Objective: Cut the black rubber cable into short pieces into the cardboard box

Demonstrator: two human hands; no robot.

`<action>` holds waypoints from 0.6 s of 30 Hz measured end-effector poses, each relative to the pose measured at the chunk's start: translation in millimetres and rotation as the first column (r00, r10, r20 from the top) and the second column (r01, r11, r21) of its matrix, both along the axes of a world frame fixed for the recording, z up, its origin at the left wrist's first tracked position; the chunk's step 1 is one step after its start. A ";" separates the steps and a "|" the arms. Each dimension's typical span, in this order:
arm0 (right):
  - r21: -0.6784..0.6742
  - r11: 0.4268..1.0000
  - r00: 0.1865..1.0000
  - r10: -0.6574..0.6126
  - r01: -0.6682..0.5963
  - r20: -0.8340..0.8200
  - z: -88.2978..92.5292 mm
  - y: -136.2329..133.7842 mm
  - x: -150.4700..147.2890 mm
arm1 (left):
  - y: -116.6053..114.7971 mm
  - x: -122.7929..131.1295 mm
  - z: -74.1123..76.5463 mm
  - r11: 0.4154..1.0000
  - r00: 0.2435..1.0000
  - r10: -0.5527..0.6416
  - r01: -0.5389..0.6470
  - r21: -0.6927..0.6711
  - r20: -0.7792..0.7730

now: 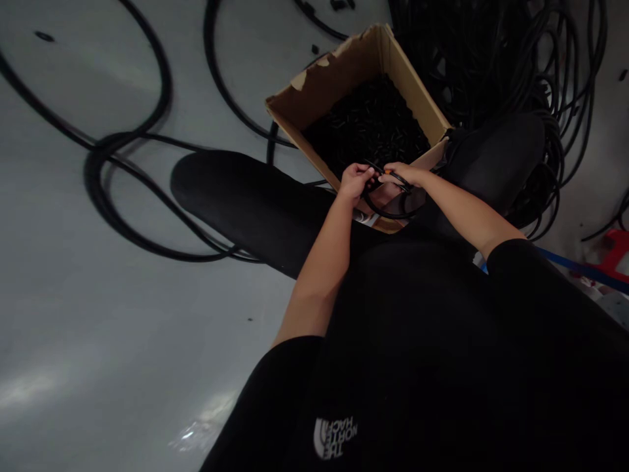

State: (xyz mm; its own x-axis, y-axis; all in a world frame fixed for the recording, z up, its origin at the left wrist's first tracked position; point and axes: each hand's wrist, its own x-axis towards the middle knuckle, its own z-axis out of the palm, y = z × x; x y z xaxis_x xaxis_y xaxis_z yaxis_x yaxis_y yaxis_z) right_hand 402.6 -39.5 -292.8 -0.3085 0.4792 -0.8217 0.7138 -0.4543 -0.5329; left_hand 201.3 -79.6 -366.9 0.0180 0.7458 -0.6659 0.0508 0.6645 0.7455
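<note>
My left hand is closed in a pinch on a black cable, which loops down below both hands. Close beside it, my right hand is wrapped round a small tool with orange and black parts. Its exact kind is too small and dark to make out. Both hands are over the near edge of an open cardboard box. Inside the box lies a heap of short black pieces.
A large tangle of black cable lies beyond the box at the right. Long cable loops spread across the grey floor at the left. My bent legs flank the box. A red object is at the right edge, near a blue strap.
</note>
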 end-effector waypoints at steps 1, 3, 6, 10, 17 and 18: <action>0.005 1.000 1.000 -0.003 0.003 -0.006 0.1 0.3 0.2 | 0.3 -0.6 0.6 1.000 1.000 0.001 -0.001 0.002 0.005; 0.026 1.000 1.000 -0.005 0.005 -0.012 2.6 1.1 -0.1 | 0.4 -0.8 0.1 1.000 1.000 0.009 -0.009 0.002 0.011; 0.053 0.999 1.000 -0.007 0.007 0.003 8.9 2.3 -2.1 | -0.4 1.7 -3.1 0.999 0.999 0.035 -0.035 -0.018 0.006; 0.078 0.997 0.994 -0.018 0.010 0.105 15.3 3.2 -4.1 | -2.1 6.6 -7.1 0.991 0.996 0.085 -0.084 -0.106 0.007; 0.079 0.987 0.965 0.121 -0.143 0.234 22.8 -0.4 -5.2 | -5.0 8.7 -7.1 0.993 0.999 -0.015 0.009 -0.118 -0.048; 0.084 0.981 0.958 0.151 -0.176 0.243 23.2 -0.8 -5.4 | -5.3 9.0 -5.8 0.992 0.997 -0.047 0.039 -0.119 -0.068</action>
